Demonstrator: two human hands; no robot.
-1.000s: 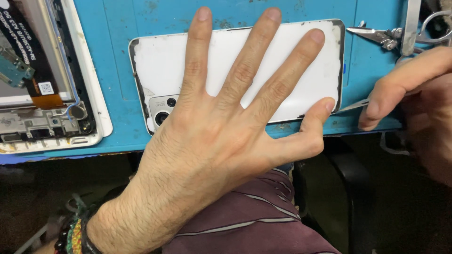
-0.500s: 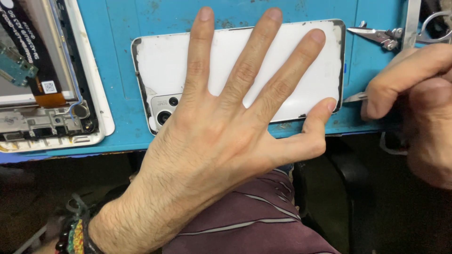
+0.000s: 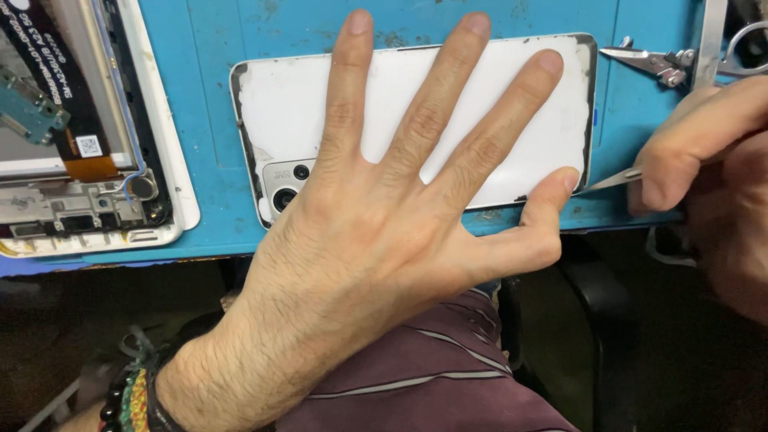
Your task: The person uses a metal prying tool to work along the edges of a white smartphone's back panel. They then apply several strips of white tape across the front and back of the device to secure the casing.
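Our left hand (image 3: pixel 376 216) lies spread flat on the white phone (image 3: pixel 416 104); our right hand (image 3: pixel 704 168) pinches a thin blade (image 3: pixel 612 181) at its corner — a slip could nick the thumb or crack the back.

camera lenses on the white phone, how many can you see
2 lenses show on the phone: a small one and a larger one below it, in the grey block. The left hand covers the block's right part, so more may be hidden.

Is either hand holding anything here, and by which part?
Right hand pinches a thin metal tool near its rear. Left hand only presses flat on the white phone.
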